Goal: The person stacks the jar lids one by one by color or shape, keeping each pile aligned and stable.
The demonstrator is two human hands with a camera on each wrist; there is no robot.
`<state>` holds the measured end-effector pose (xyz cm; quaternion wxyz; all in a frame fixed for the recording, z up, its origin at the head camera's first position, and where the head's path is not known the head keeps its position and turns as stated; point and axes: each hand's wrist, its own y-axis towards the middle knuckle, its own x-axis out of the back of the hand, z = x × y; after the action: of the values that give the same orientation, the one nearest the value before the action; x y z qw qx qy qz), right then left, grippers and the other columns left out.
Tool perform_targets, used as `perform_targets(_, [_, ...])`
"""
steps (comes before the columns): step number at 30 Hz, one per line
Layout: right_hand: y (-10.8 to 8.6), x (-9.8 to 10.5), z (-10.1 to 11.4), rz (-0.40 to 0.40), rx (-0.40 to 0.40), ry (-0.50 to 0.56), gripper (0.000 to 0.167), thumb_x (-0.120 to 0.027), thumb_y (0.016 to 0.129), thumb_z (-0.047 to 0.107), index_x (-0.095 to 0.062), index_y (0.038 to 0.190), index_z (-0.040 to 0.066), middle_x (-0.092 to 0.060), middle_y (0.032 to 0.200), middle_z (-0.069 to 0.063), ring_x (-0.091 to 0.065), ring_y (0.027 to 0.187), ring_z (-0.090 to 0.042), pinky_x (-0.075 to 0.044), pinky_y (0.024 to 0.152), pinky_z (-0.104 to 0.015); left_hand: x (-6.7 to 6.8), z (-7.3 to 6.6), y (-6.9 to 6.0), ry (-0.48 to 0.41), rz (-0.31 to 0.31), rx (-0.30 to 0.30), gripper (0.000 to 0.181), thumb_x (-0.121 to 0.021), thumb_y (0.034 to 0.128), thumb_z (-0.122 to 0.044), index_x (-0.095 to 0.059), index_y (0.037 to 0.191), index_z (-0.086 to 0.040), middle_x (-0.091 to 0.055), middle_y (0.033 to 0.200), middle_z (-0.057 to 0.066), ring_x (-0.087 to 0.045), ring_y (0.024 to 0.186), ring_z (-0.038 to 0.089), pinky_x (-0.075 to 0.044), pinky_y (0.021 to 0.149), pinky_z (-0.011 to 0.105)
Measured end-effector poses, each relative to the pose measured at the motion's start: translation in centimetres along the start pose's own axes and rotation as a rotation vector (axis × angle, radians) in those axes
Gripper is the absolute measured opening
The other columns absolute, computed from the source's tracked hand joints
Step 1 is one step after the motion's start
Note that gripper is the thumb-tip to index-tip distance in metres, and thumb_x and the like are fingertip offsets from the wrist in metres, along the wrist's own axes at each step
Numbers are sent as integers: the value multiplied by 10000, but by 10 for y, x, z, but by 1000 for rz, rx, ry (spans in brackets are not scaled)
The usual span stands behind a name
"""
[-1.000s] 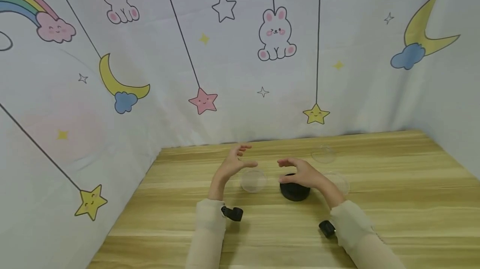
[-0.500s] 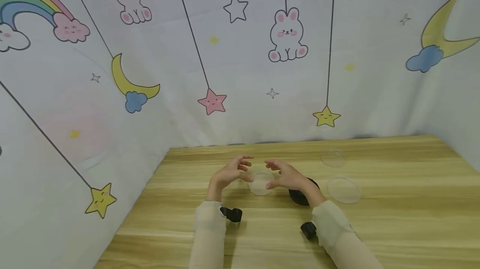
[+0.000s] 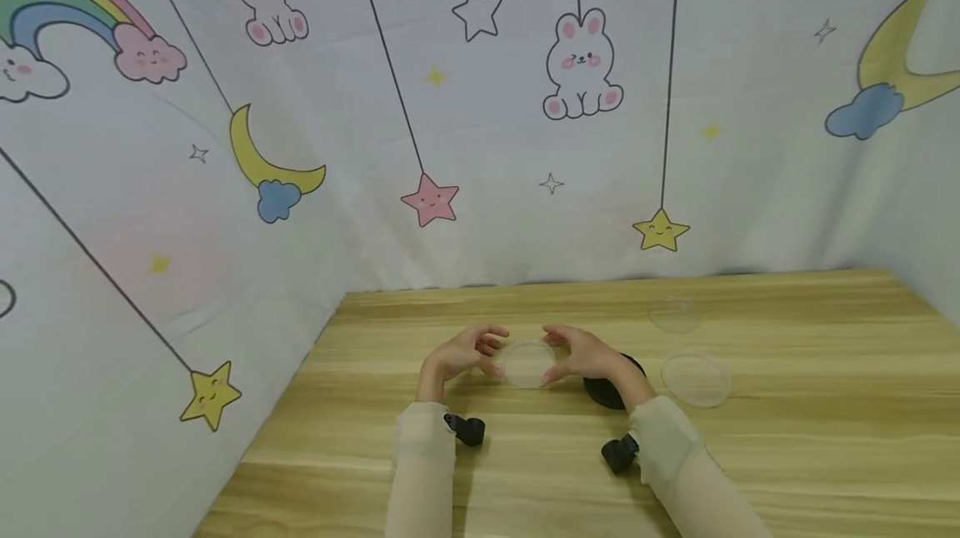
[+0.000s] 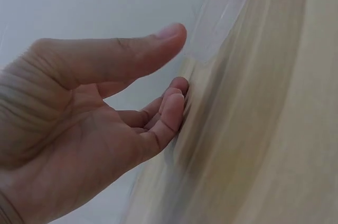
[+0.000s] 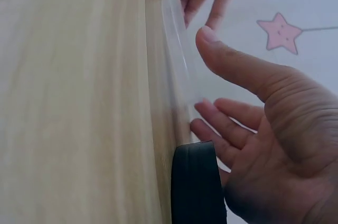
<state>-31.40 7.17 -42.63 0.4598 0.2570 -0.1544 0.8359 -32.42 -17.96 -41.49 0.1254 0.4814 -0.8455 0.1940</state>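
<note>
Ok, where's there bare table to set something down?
The table is bare to the right of the two rightmost clear discs, left of the left hand, and on the near side between the sleeves. The middle is crowded: that hand and the right hand flank another clear disc, and a black round piece sits partly hidden by the right wrist.

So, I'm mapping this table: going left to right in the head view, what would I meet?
Left hand → left clear disc → black disc, partly hidden by the right hand → nearer right clear disc.
</note>
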Motion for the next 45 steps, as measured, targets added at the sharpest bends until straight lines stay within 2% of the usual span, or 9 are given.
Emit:
perform_targets(4, [-1,1,0,11,2,-3,859,-824,781,153,-353,1455,-98,-473,1442,-275,-419,1355,-425,-361,1105,-522,0,2,0,37,-15,1,656,-757,756,87,-509,1357,2,-516,1275,183,-491,1077,228,-458,931,327])
perform_targets(8, [0,0,-1,8,12,-21,827,-830,768,131,-393,1430,-102,-482,1426,-283,-429,1340,-432,-364,1100,-522,-1,6,2,73,-23,-33,622,-774,748,67,-539,1322,30,-533,1194,150,-469,1002,184,-421,870,245])
perform_targets(11, [1,-1,-3,-9,14,-43,810,-842,754,132,-427,1412,-94,-506,1408,-271,-447,1326,-423,-370,1095,-517,-3,8,4,96,-46,-50,590,-792,730,65,-569,1276,45,-552,1159,153,-459,933,171,-406,819,230])
perform_targets(18, [3,-3,-4,-41,2,-77,785,-858,735,151,-479,1387,-65,-537,1384,-245,-472,1309,-407,-383,1089,-508,-9,6,10,163,-98,-28,547,-822,690,53,-634,1204,36,-633,1110,147,-458,836,131,-403,758,203])
perform_targets(27, [3,-5,-3,-62,-8,-74,798,-857,727,143,-471,1395,-62,-540,1375,-255,-481,1299,-408,-385,1085,-508,-10,6,10,167,-91,-32,533,-814,702,51,-629,1202,35,-641,1083,146,-489,854,137,-410,763,208])
perform_targets(35, [3,-5,-6,-100,19,-36,785,-829,766,122,-435,1415,-77,-513,1391,-288,-459,1312,-430,-373,1085,-536,-11,7,7,95,-103,-36,563,-776,768,25,-583,1298,12,-583,1218,162,-493,947,153,-424,835,240])
perform_targets(41, [2,-1,-5,-124,29,14,771,-799,806,135,-405,1437,-67,-482,1422,-282,-416,1337,-449,-357,1082,-574,-12,5,7,-32,-106,-14,630,-749,788,29,-526,1375,-9,-573,1298,192,-569,1063,208,-492,884,284])
perform_targets(45, [1,3,-4,-153,17,79,786,-766,842,145,-342,1476,-43,-440,1460,-275,-388,1360,-452,-382,1063,-577,-12,2,8,-104,-111,-35,648,-714,827,8,-469,1426,-20,-519,1406,185,-562,1145,243,-505,915,328])
